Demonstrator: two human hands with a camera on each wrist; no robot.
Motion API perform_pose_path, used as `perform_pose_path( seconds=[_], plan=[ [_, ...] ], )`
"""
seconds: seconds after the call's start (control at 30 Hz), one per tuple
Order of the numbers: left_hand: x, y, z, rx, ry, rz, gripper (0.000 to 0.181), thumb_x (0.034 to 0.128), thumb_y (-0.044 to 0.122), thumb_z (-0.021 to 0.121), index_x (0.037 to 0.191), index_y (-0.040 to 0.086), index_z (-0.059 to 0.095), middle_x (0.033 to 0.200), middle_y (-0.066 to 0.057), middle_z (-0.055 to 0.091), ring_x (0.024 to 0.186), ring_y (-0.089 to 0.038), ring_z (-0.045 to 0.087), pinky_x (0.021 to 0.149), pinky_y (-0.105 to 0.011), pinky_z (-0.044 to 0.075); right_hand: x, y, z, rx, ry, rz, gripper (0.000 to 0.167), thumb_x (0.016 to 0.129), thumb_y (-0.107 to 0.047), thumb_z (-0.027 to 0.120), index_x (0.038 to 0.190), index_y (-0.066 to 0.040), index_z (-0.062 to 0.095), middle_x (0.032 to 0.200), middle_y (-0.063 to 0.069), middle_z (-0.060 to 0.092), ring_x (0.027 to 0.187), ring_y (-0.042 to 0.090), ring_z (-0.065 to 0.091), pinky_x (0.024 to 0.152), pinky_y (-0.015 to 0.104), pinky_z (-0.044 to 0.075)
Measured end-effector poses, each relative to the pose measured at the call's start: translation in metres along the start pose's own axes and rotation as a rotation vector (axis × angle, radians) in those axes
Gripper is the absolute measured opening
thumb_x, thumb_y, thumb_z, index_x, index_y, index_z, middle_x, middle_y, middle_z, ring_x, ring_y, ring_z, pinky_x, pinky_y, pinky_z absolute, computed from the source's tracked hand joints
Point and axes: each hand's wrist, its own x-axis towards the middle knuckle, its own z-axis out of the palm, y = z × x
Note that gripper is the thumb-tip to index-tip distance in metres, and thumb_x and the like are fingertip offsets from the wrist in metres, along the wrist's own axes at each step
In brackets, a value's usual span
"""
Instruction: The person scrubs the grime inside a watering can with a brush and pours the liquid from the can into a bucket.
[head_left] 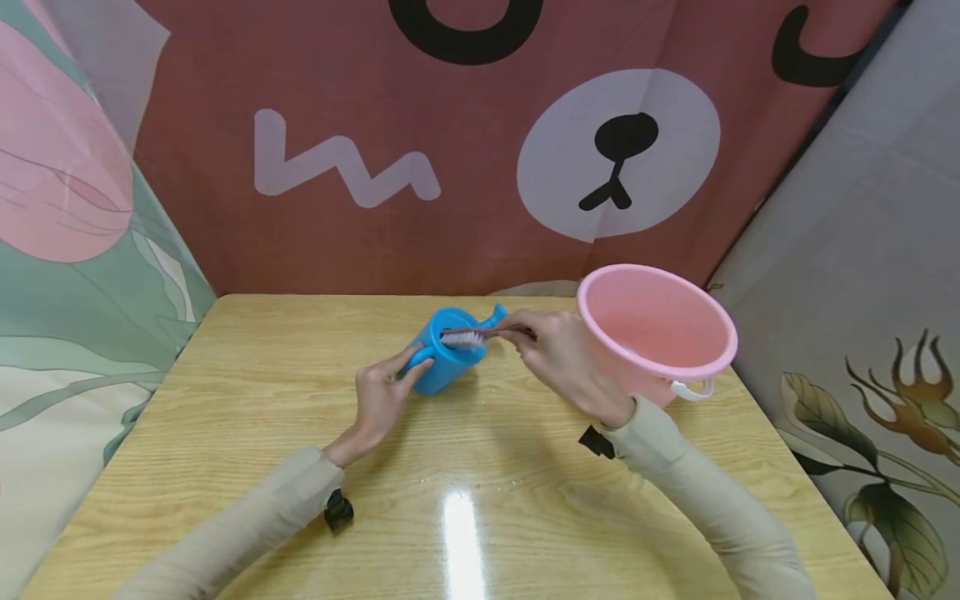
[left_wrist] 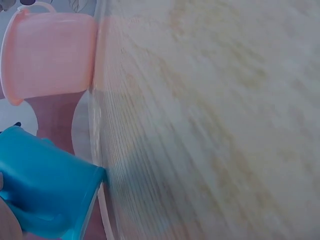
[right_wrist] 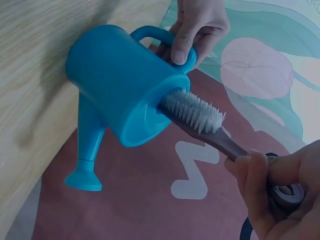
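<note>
Can point(head_left: 444, 371), blue, is held tilted over the far middle of the worktop point(head_left: 285, 350), its mouth turned toward the brush point(right_wrist: 220, 142); whether its base touches the wood or sits just off it I cannot tell.

The left grip point(head_left: 378, 400) is clasped on the can's looped handle point(right_wrist: 160, 34), fingers curled round it. That side hold probably steadies the can while leaving the mouth clear, and the tilt seems meant to give the brush a straighter way in. The spout point(right_wrist: 90, 135) juts out opposite the handle, apart from both hands.

The right grip point(head_left: 558, 354) is clenched on the brush's stem, pinching it close behind the bristles point(right_wrist: 195, 112), likely for control of the tip. The head lies partly inside the mouth, partly outside, its white bristles facing the handle side, presumably to bear on the inner wall there.

So 2 hands meet at 1 spot, can on the left, brush from the right. The pink bucket point(head_left: 652, 321) stands at the worktop's far right, near the right grip, perhaps placed there for easy reach; its contents I cannot make out.
</note>
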Motion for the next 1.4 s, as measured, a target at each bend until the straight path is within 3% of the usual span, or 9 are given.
perform_pose_path(
  seconds=[0.23,0.4,0.6,0.83,1.1,1.4],
  plan=[
    [0.002,0.003,-0.002,0.01,-0.027,-0.01,0.031,0.0826,0.001,0.079,0.11,-0.011,0.07,0.105,-0.028,0.068,0.094,-0.035,0.069,0.076,-0.044,0.057,0.008,-0.003,-0.005,-0.023,-0.017,-0.001,0.01,0.093,-0.007,0.069,0.093,-0.011,0.078,0.078,-0.002,0.071,0.049,0.007,0.043,0.045,0.026,0.034],
    [0.003,0.005,-0.002,0.026,-0.052,-0.016,0.031,0.0844,0.002,0.077,0.111,-0.012,0.069,0.106,-0.029,0.067,0.095,-0.036,0.068,0.076,-0.045,0.057,0.015,-0.007,-0.011,-0.094,-0.066,0.037,0.015,0.094,-0.008,0.065,0.089,-0.016,0.076,0.073,-0.007,0.066,0.05,0.007,0.044,0.044,0.027,0.035],
    [0.005,0.006,-0.002,0.03,-0.054,-0.025,0.031,0.0853,0.001,0.076,0.111,-0.013,0.068,0.106,-0.029,0.067,0.088,-0.034,0.071,0.063,-0.039,0.059,0.025,-0.012,-0.012,-0.102,-0.113,0.069,0.021,0.092,-0.002,0.062,0.089,-0.015,0.077,0.079,-0.006,0.07,0.051,0.01,0.045,0.043,0.027,0.033],
    [0.006,0.007,-0.002,0.032,-0.053,-0.065,0.028,0.0867,-0.001,0.074,0.111,-0.014,0.067,0.107,-0.026,0.067,0.096,-0.035,0.068,0.078,-0.043,0.057,0.031,-0.014,-0.006,-0.066,-0.077,0.032,0.021,0.087,0.007,0.065,0.083,-0.009,0.078,0.077,-0.001,0.072,0.06,0.014,0.055,0.053,0.03,0.042],
    [0.007,0.004,-0.003,0.035,-0.033,-0.07,0.029,0.0857,0.0,0.075,0.111,-0.013,0.068,0.107,-0.026,0.068,0.096,-0.035,0.068,0.077,-0.045,0.057,0.042,-0.014,-0.006,-0.077,-0.085,0.01,0.025,0.083,0.011,0.062,0.079,-0.008,0.077,0.073,-0.002,0.071,0.06,0.016,0.055,0.054,0.032,0.042],
    [0.004,0.004,-0.003,0.026,-0.032,-0.115,0.028,0.0868,-0.001,0.074,0.112,-0.011,0.068,0.108,-0.025,0.067,0.098,-0.034,0.068,0.08,-0.043,0.057,0.054,-0.014,-0.003,-0.07,-0.121,0.032,0.028,0.081,0.012,0.057,0.076,-0.008,0.076,0.071,-0.001,0.07,0.059,0.016,0.055,0.05,0.03,0.039]
  ],
)
